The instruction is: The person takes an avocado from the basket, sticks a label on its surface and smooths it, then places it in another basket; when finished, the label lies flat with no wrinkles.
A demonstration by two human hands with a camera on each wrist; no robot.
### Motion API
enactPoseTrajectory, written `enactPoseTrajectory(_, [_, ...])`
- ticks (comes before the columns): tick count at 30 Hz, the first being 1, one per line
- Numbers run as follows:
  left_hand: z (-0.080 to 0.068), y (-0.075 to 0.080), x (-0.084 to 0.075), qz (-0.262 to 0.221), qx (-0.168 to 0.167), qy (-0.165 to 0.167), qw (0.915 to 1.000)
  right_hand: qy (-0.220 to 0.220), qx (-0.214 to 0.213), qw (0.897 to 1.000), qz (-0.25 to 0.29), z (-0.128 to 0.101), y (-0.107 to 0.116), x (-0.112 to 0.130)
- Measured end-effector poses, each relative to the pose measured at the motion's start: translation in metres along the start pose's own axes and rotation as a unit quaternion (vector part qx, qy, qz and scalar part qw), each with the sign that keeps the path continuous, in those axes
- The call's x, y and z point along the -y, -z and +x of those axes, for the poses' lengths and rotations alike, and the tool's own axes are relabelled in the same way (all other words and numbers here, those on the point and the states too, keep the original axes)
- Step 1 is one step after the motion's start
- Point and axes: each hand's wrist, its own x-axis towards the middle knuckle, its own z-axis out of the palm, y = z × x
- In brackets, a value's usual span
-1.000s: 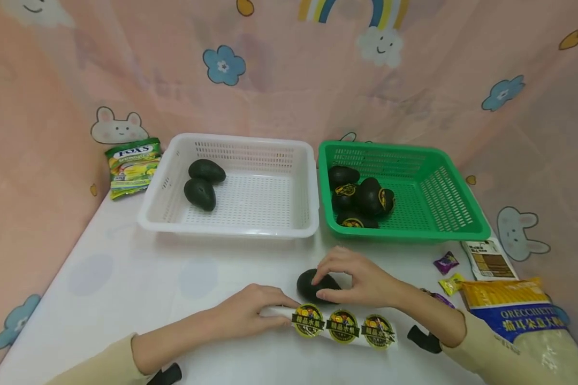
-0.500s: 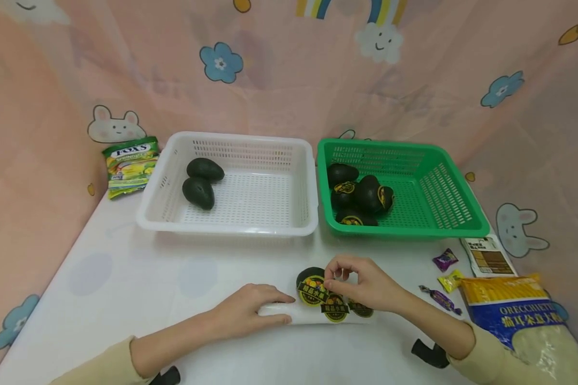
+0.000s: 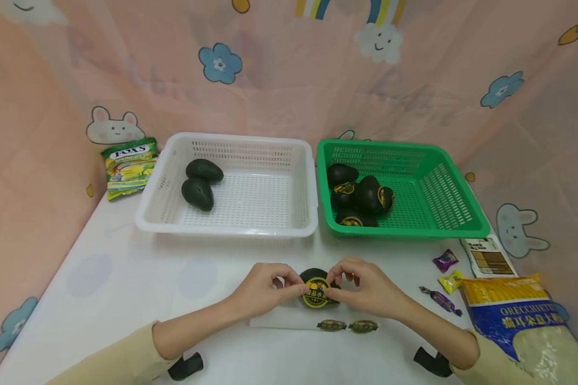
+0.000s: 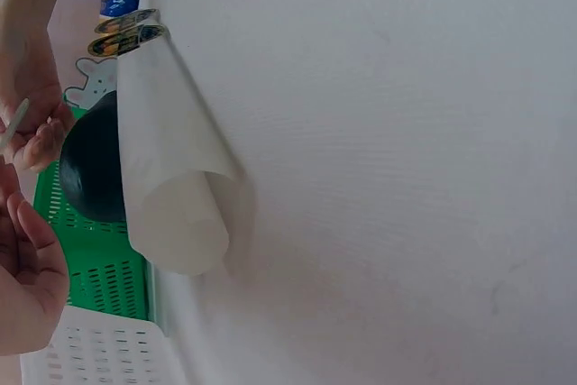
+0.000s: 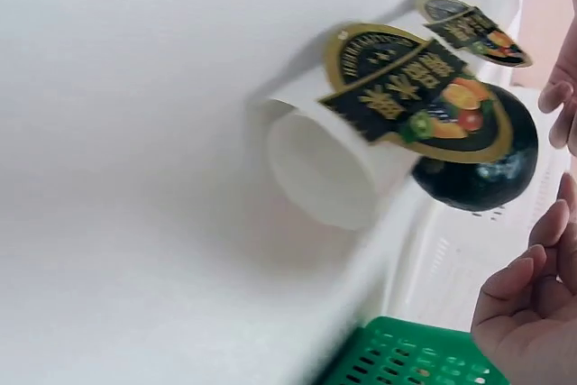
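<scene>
A round black-and-gold fruit sticker (image 3: 316, 294) is held up over a dark avocado (image 3: 312, 273) in the head view. My left hand (image 3: 265, 289) pinches the sticker's left edge between thumb and fingers. At its right edge, my right hand (image 3: 366, 286) does the same. In the left wrist view the sticker shows edge-on as a thin pale strip (image 4: 15, 125) between the fingertips. Nearer me lies a rolled white sticker sheet (image 3: 284, 316), with two stickers (image 5: 397, 87) still on it. The avocado (image 4: 90, 164) sits just behind that roll; whether the sticker touches it, I cannot tell.
Behind stands a white basket (image 3: 226, 231) with two plain avocados (image 3: 201, 182). Beside it, a green basket (image 3: 414, 233) holds several avocados, some stickered. Candies (image 3: 442, 300), a pasta bag (image 3: 525, 315) and a pouch (image 3: 488, 255) lie right; a candy bag (image 3: 131, 167) leans left.
The right hand has peeled one sticker off the roll. My left hand has let go of the roll and moved up and right to the sticker. The roll now lies untouched.
</scene>
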Motion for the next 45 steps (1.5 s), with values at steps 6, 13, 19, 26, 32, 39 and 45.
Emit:
enactPoseTrajectory(6, [0.007,-0.002,0.004,0.037,-0.002,0.033,0.9988,-0.065,0.010,0.997,0.040,-0.007,-0.003,-0.006])
enactPoseTrajectory(13, [0.018,-0.004,0.012,0.092,0.002,0.037,0.9951,-0.105,0.010,0.994,0.013,-0.006,-0.008,-0.013])
enactPoseTrajectory(19, [0.023,-0.006,0.016,0.105,0.004,0.041,0.9936,-0.113,0.015,0.993,0.014,-0.004,-0.011,-0.019])
enactPoseTrajectory(26, [0.025,-0.006,0.023,0.095,0.000,0.071,0.9930,-0.137,0.014,0.990,0.034,0.000,-0.011,-0.024])
enactPoseTrajectory(32, [0.025,-0.005,0.023,0.109,-0.011,-0.001,0.9940,-0.131,0.019,0.990,0.043,0.009,-0.014,-0.026])
enactPoseTrajectory(39, [0.026,-0.006,0.026,0.237,0.014,-0.249,0.9389,-0.063,0.032,0.997,0.041,0.017,-0.011,-0.034])
enactPoseTrajectory(45, [0.027,-0.006,0.027,0.274,0.020,-0.263,0.9247,-0.039,0.062,0.994,0.079,0.017,-0.007,-0.041])
